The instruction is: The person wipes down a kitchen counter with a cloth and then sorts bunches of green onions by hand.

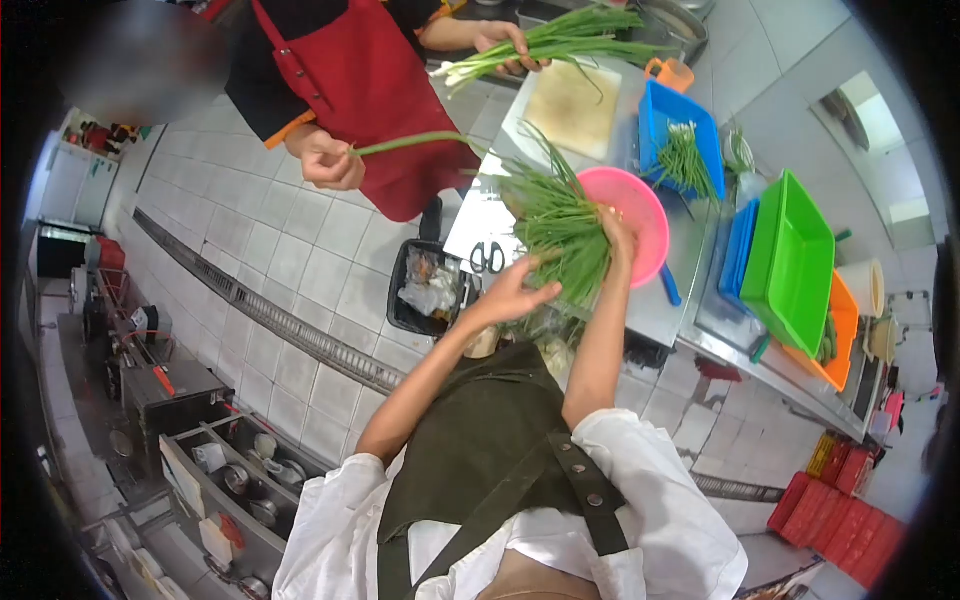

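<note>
A large bunch of green onions (570, 225) lies over the left side of a pink bowl (645, 215) on the metal table (655, 310). My right hand (617, 235) is at the bunch's right side, by the bowl's rim, its fingers partly hidden behind the greens. Below and left of the leaves, my left hand (512, 292) is open with its thumb apart from the fingers. Black-handled scissors (487, 257) lie left of the bunch. Across the table a co-worker in a red apron (365, 90) holds more green onions (560, 42) and one separate stalk (410, 143).
A cutting board (573, 108) and a blue basket (682, 120) with greens are at the back. Green (790, 262) and orange trays (842, 320) stand to the right. A black waste bin (402, 310) is on the floor, left of the table. A blue-handled tool (670, 285) lies beside the bowl.
</note>
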The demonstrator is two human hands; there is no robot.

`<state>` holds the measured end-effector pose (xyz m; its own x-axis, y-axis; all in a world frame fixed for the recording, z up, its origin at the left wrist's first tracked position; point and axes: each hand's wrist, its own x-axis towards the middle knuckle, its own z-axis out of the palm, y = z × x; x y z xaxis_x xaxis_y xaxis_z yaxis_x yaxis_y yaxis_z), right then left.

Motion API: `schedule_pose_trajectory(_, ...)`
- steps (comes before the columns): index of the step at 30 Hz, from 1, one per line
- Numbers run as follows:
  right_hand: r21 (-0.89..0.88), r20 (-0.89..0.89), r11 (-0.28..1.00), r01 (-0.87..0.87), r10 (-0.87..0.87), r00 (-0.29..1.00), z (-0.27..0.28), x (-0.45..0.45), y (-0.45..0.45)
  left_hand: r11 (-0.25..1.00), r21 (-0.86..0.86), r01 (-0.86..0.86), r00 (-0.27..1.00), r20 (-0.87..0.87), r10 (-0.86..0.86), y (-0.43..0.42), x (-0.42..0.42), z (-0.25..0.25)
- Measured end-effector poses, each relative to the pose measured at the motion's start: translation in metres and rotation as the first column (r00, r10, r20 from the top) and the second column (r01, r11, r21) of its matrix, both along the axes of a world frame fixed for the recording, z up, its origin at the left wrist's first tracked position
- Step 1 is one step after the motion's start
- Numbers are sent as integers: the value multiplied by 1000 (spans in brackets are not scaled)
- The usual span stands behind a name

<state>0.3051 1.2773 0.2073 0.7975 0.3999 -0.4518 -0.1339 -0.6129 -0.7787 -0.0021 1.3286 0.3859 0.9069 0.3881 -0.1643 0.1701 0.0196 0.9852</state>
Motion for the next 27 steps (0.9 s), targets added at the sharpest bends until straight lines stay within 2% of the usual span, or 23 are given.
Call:
schedule_pose_trajectory(2,-35,50,999,31,-30,998,3,-4,-7,975,221,21,998,47,-32,7,-3,-19)
schedule_pose_trajectory(4,336,-37,940,63,-53,998,60,-35,-24,976,216,-13,999,34,5,9,-6,-21)
schedule_pose_trajectory(5,343,-27,938,46,-39,999,79,-38,-33,981,191,40,998,41,-49,10,-7,-13)
schedule_pose_trajectory(6,344,-308,934,96,16,951,92,-35,-43,982,165,87,994,47,-96,12,-10,-4)
schedule_pose_trajectory(7,322,-567,936,139,73,821,97,-32,-48,988,101,114,992,39,-118,13,-12,2)
schedule_pose_trajectory(8,327,-563,938,112,98,821,90,-26,-49,990,107,87,995,43,-92,15,-13,2)
schedule_pose_trajectory(10,445,-629,864,236,114,769,67,-15,-49,989,46,142,981,129,-147,13,-14,1)
schedule_pose_trajectory(12,421,-579,885,200,92,810,57,1,-53,982,15,188,972,137,-188,15,-13,5)
schedule_pose_trajectory(14,512,-504,836,195,109,857,72,-11,-49,980,44,194,970,142,-198,16,-12,8)
schedule_pose_trajectory(15,527,-553,816,238,117,825,89,-16,-50,980,-91,179,973,162,-163,13,-15,13)
schedule_pose_trajectory(16,527,-554,814,246,109,825,93,-17,-50,978,-91,188,972,162,-172,14,-13,10)
schedule_pose_trajectory(18,619,-614,723,307,202,763,97,-20,-47,953,224,203,961,140,-238,17,-11,2)
schedule_pose_trajectory(19,582,-678,754,304,244,693,120,-28,-47,965,147,219,962,134,-239,15,-12,7)
schedule_pose_trajectory(20,576,-683,751,324,224,695,108,-27,-45,960,140,241,957,131,-260,14,-13,13)
schedule_pose_trajectory(22,582,-501,797,159,198,843,83,-17,-47,936,229,266,952,91,-293,14,-16,27)
schedule_pose_trajectory(23,596,-539,778,198,205,817,88,-18,-48,878,346,331,936,-6,-351,15,-20,47)
schedule_pose_trajectory(25,606,-592,756,248,221,775,105,-22,-50,828,244,504,861,-213,-462,21,-29,71)
schedule_pose_trajectory(26,608,-604,753,249,237,761,112,-20,-54,800,249,546,833,-267,-485,22,-31,89)
schedule_pose_trajectory(27,603,-606,749,276,204,769,115,-16,-58,787,350,508,860,-248,-445,22,-33,89)
